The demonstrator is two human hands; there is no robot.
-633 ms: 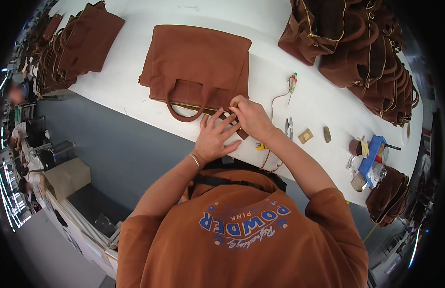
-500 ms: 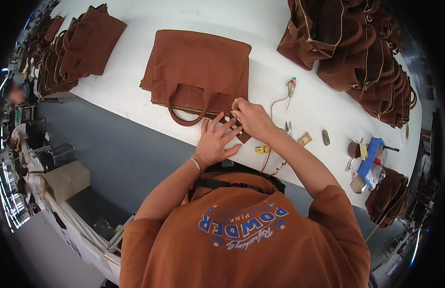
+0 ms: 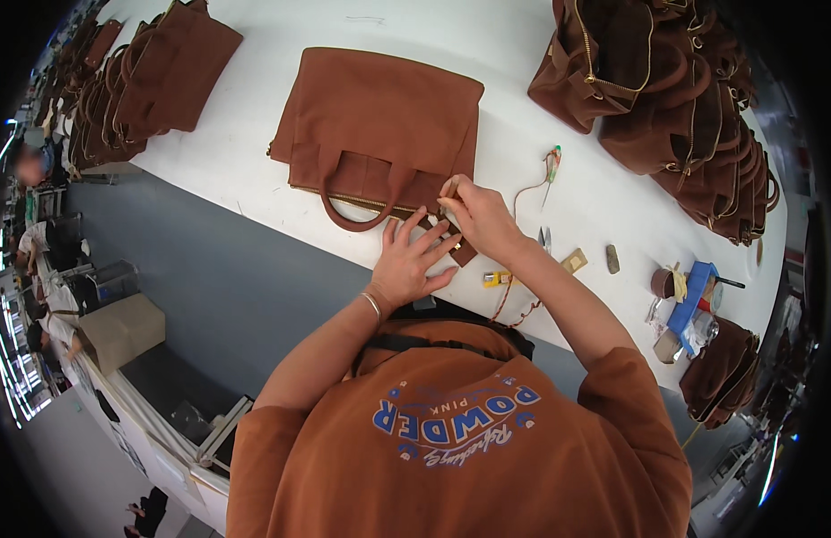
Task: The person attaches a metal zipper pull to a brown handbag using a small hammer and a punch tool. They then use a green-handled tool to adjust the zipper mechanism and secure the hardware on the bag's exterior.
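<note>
A brown handbag point(image 3: 384, 103) lies flat on the white table, its two handles and gold zipper point(image 3: 348, 202) toward me. My left hand point(image 3: 406, 260) rests with fingers spread, fingertips pressing the zipper end and a short brown strap point(image 3: 465, 255) with a small gold fitting. Just right of those fingertips, my right hand point(image 3: 482, 220) is closed in a pinch at the bag's near right corner. A small brownish piece shows between thumb and fingers, too hidden to name. A whitish bit lies between the two hands.
Right of the bag are an awl point(image 3: 552, 166) with cord, scissors point(image 3: 545, 238), a yellow tool point(image 3: 496, 279), a tan block point(image 3: 574, 260) and a dark stone-like piece point(image 3: 613, 259). Beyond stand a blue tray point(image 3: 691, 296) and piled brown bags point(image 3: 675, 134). More bags point(image 3: 178, 72) stand at left.
The whole view has shifted slightly, bag and tools now a little further right. My right hand's fingers have moved slightly at the bag corner; my left hand keeps its place.
</note>
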